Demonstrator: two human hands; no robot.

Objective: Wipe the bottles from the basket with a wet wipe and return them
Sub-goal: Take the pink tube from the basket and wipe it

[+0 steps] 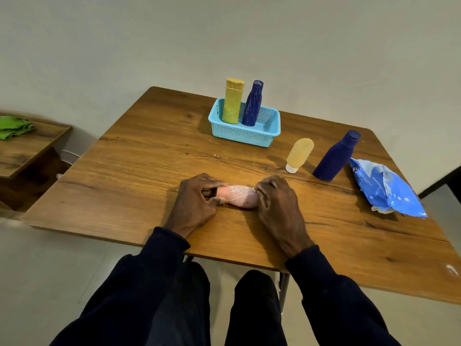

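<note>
Dark sleeves (162,255) reach forward; left hand (195,201) pinches pink bottle (240,197) by its cap, right hand (277,203) fingers curled round its base

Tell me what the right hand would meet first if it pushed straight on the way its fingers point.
The pink bottle, whose end the right hand grips; past it, likely the left hand at the cap.

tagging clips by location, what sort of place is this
Likely a plain room at home, perhaps a recording setup: a wooden table against a bare wall, a low side shelf with a green cloth.
</note>
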